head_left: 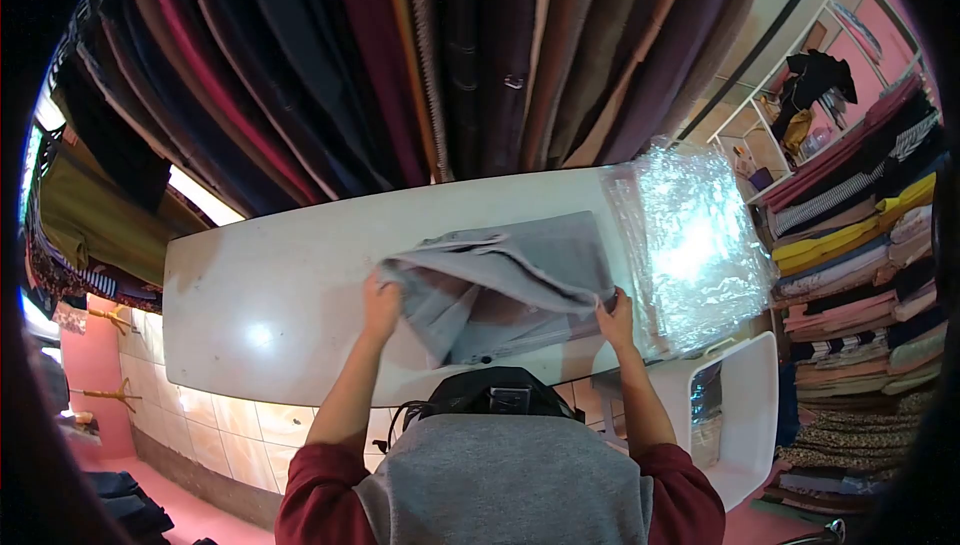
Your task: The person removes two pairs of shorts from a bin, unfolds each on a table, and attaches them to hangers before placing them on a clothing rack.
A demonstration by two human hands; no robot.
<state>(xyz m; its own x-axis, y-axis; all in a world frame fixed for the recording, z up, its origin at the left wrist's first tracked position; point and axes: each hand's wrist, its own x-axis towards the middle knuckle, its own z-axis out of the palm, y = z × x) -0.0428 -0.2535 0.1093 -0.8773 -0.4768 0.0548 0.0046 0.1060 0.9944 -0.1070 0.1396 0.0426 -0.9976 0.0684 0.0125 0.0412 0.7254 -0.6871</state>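
Observation:
A grey garment [540, 255], which looks like a pair of trousers, lies partly folded on the white table [290, 285]. Its near edge is lifted, and a dark gap shows inside the fold. My left hand [382, 307] grips the garment's left corner, fingers closed round the cloth. At the opposite side, my right hand [617, 317] pinches the right end of the same edge. The cloth between both hands is slightly blurred. A small dark button-like spot shows at the garment's near hem.
A stack of shiny clear plastic bags [695, 245] covers the table's right end. Hanging clothes [460, 55] line the far edge. Folded clothes [860, 315] are piled at the right. Below the bags stands a white plastic bin [745, 405].

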